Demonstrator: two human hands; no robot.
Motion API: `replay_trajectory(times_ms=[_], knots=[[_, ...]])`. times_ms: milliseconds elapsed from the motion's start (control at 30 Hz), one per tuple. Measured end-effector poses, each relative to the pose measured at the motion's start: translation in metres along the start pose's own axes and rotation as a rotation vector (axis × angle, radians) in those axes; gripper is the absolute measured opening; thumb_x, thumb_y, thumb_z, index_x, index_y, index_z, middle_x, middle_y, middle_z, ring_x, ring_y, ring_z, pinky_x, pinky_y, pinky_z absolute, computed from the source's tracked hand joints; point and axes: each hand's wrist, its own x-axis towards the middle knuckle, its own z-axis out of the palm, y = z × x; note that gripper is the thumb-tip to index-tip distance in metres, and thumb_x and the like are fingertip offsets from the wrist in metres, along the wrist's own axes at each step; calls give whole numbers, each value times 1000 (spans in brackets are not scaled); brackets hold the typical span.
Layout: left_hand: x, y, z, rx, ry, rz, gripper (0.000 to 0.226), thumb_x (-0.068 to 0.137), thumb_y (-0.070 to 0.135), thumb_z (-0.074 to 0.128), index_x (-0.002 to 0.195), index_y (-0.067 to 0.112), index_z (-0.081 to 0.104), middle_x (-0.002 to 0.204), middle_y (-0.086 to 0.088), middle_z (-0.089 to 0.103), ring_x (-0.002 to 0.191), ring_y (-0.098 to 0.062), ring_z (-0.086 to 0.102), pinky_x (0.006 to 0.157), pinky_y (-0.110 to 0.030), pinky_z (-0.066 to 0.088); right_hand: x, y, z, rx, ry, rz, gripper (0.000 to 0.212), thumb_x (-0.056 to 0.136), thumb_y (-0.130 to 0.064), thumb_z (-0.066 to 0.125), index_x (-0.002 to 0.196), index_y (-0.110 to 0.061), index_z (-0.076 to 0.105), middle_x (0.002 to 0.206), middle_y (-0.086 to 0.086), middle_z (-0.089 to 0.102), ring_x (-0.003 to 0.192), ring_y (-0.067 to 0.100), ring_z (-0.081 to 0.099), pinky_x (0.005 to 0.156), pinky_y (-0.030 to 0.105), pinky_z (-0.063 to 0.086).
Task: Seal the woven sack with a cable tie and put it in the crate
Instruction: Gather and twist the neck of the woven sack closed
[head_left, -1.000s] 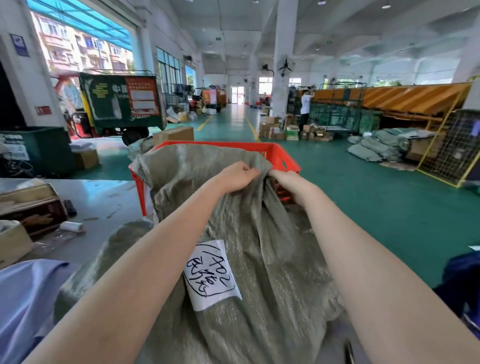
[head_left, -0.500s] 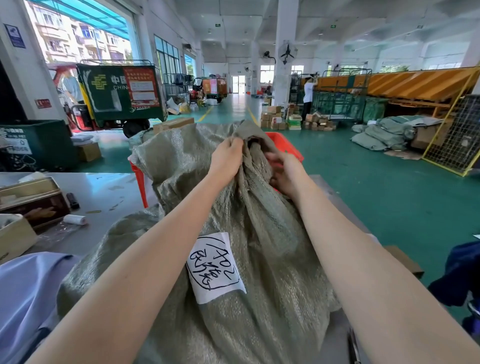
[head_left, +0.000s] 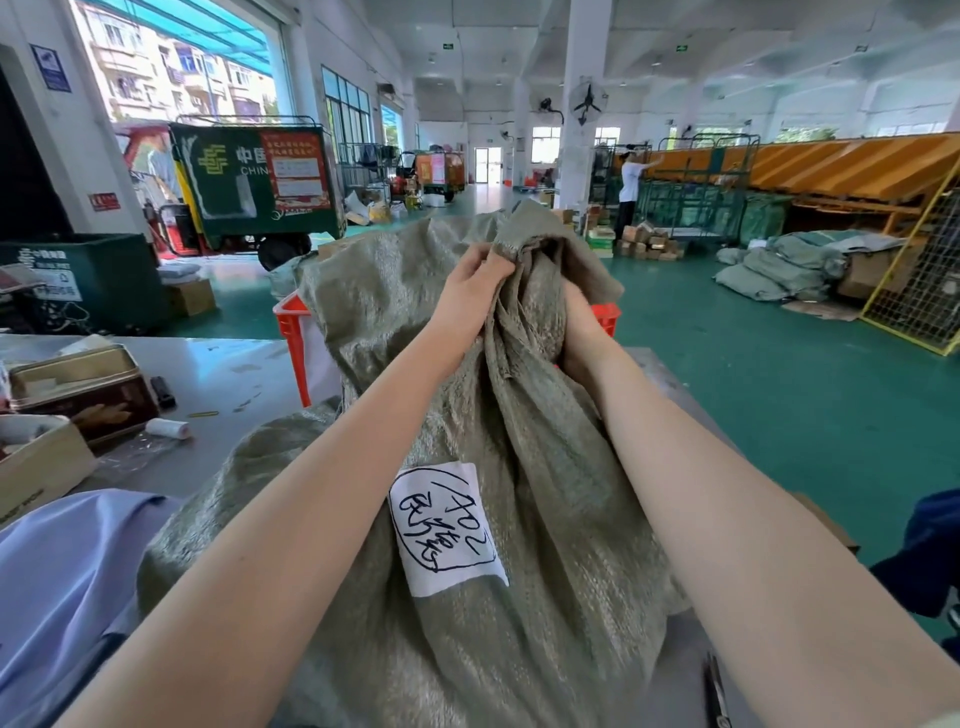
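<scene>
While both bare arms reach forward, left hand in a closed grip bunching the woven sack mouth, right hand half buried in folds, grip unclear, sack on table before red crate, white label facing up

Your forearms are bare to past the elbows, with no gloves, watch or rings showing on your left hand or right hand.
</scene>
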Motion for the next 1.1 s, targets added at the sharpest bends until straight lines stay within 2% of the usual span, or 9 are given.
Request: replay_trajectory(times_ms=[100, 300, 433, 567, 667, 767, 833, 933, 1100], knots=[[-2, -1, 2, 104, 5, -5, 32, 90, 26, 51, 120, 22, 38, 91, 3, 57, 81, -13, 59, 72, -26, 50, -4, -18, 3, 73, 43, -62, 37, 96, -32, 35, 86, -12, 64, 73, 5, 72, 75, 18, 66, 75, 30, 52], [1, 1, 2, 111, 46, -140, 68, 77, 40, 66, 129, 17, 30, 114, -4, 58, 103, -22, 61, 95, -43, 50, -6, -51, 8, -59, -18, -167, 27, 85, -23, 46, 70, -13, 66, 65, 3, 69, 67, 19, 62, 70, 28, 49], [5, 2, 6, 222, 133, -1, 38, 66, 27, 65, 101, 11, 65, 104, -13, 71, 97, -26, 66, 92, -46, 52, -5, -61, 8, -120, -90, -163, 10, 66, -14, 46, 69, -13, 55, 67, 2, 56, 67, 18, 51, 68, 30, 42], [13, 5, 4, 154, 251, 50, 4, 75, 14, 63, 77, 15, 65, 79, -4, 69, 85, -24, 66, 88, -45, 54, -12, -43, -10, -40, -245, -132, 32, 72, -8, 45, 100, -12, 59, 99, 9, 62, 91, 24, 58, 85, 34, 47], [15, 14, 6, 222, 127, 146, 17, 78, 7, 65, 95, 6, 66, 85, -5, 65, 75, -14, 60, 77, -29, 51, -21, -24, -14, -385, -305, 57, 28, 74, -11, 63, 101, -17, 64, 97, 2, 72, 90, 16, 68, 84, 27, 54], [9, 21, 12, 332, -96, 181, 22, 72, 13, 66, 94, 11, 66, 86, -6, 63, 76, -8, 57, 69, -19, 44, -18, -12, -7, -590, -161, 9, 31, 74, -11, 71, 102, -22, 65, 109, 2, 70, 103, 17, 66, 97, 31, 50], [7, 22, 11, 251, -115, 153, 18, 77, 12, 62, 94, 16, 64, 78, 2, 63, 67, 2, 58, 66, -11, 44, -16, -11, -2, -460, 54, -65, 35, 72, -4, 70, 105, -12, 65, 98, 4, 71, 84, 9, 70, 81, 20, 56], [8, 16, -4, 315, 124, 202, 26, 86, 14, 55, 111, 18, 63, 86, 6, 67, 76, 1, 63, 74, -15, 49, -11, -12, -3, -353, 286, -67, 19, 76, 9, 60, 92, -2, 62, 68, 1, 57, 35, -4, 55, 36, 5, 42], [-7, 7, -29, 463, 535, 385, 19, 82, 13, 58, 97, 21, 48, 77, 8, 52, 70, -11, 50, 65, -21, 43, 0, -9, 0, -223, 339, 4, 45, 75, 8, 60, 120, 7, 55, 55, 3, 66, 38, 9, 62, 38, 14, 49]])
